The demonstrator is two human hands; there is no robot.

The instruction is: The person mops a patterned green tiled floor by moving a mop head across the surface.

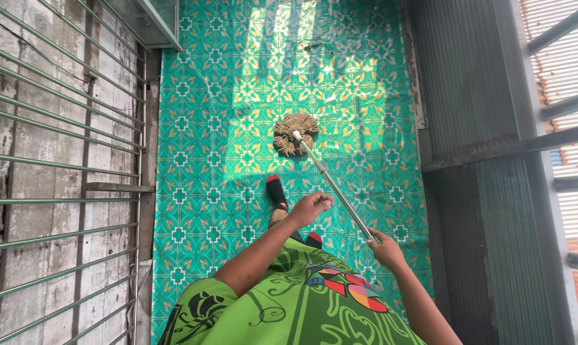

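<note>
A mop with a round brown string head (295,135) rests on the green patterned floor (218,96) ahead of me. Its metal pole (330,182) slants back toward my body. My left hand (310,207) is closed around the pole partway up. My right hand (385,249) grips the pole's near end at my right side. My feet in black socks with red tips (277,190) stand just behind the mop head. I wear a bright green printed garment (289,300).
A weathered wooden wall with metal bars (59,166) runs along the left. Corrugated metal sheeting (474,108) with a frame closes the right side. A glass-fronted cabinet corner (151,22) sits at the far left. Sunlight patches fall on the floor beyond the mop.
</note>
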